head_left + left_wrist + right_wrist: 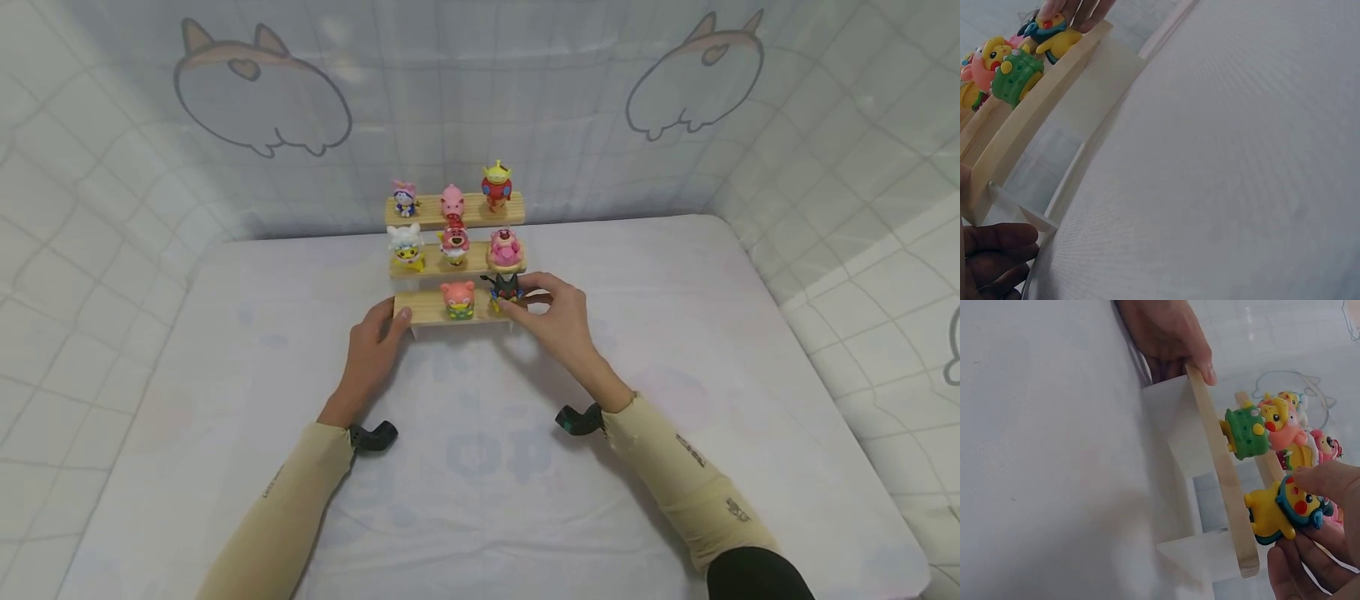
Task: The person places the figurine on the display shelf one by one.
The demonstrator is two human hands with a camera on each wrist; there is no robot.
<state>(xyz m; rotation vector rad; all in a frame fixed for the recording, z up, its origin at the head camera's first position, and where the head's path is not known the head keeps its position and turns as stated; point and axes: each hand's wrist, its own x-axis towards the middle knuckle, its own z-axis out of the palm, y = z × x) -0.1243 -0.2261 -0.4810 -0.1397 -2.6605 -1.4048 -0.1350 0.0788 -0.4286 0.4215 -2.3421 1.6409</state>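
My right hand (pixel 562 323) pinches a yellow Pikachu figurine in a dark hooded costume (pixel 1267 511) between thumb and fingers. Its feet meet the right end of the lowest step of a three-tier wooden display stand (pixel 420 310). At the left end of that step, my left hand (pixel 372 340) grips the board, thumb over the edge and fingers by the white side support (pixel 1025 209). Between the hands stands a pink-hooded figurine with a green body (pixel 459 302); the right wrist view shows its yellow Pikachu face.
On the middle step are a white-hooded yellow figurine (pixel 407 248), a red-and-pink bear (pixel 454 243) and a pink bear (pixel 506 250). The top step bears a pink-eared figurine (pixel 405 200), a pink pig (pixel 452 202) and a green-headed alien (pixel 497 187). A white cloth (pixel 480 500) lies beneath.
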